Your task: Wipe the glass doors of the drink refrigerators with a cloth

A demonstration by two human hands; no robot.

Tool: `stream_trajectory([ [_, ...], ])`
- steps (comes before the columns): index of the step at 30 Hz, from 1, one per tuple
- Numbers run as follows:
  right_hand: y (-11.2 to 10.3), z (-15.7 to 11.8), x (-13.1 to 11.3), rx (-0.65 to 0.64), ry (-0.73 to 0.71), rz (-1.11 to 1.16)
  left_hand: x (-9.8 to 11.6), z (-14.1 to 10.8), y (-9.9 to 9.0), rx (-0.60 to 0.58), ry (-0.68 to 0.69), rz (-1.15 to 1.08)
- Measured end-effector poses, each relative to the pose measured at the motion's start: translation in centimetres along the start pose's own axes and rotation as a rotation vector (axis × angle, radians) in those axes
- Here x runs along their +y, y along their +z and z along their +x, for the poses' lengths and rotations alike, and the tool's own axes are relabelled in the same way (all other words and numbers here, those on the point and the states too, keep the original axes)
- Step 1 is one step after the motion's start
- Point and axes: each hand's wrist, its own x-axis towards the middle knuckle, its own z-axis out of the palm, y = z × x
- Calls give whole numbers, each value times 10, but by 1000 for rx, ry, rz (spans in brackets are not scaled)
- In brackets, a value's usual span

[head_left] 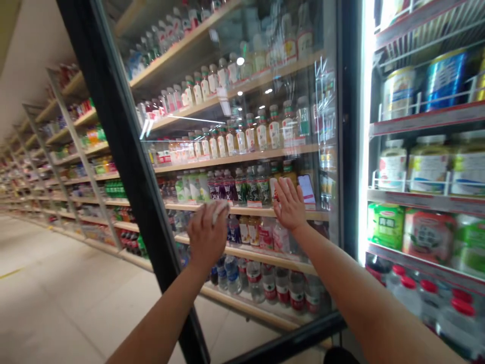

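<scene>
In front of me a glass fridge door (343, 126) with a black frame stands swung open. My left hand (206, 232) is closed on a crumpled white cloth (222, 210), which shows above the fingers and lies at or close to the pane. Whether it is fabric or paper is hard to make out. To the right, my right hand (290, 205) has its palm flat toward the glass, fingers stretched out and holding nothing. Some light streaks and reflections show on the pane.
Through the glass, wooden shelves (223, 159) carry rows of bottled drinks. The lit fridge interior at right holds cans (445, 78), wide bottles (428, 164) and red-capped bottles (409, 293). A tiled floor (49, 288) and more stocked shelving (71, 131) extend left.
</scene>
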Motion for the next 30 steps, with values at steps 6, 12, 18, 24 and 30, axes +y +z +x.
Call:
stream_trajectory([
  [6, -1, 0, 0, 27, -12, -24, -7, 15, 4, -89, 205, -141],
  [12, -1, 1, -1, 16, -6, -14, -10, 49, 7, 21, 26, -161],
  [18, -2, 3, -1, 6, -8, -34, 15, 20, 11, -84, 313, -204],
  [24, -1, 4, 0, 50, -32, -8, -12, 79, 12, 39, 42, -148],
  [30, 0, 4, 1, 35, -21, 7, 36, 29, 20, -88, 307, -264],
])
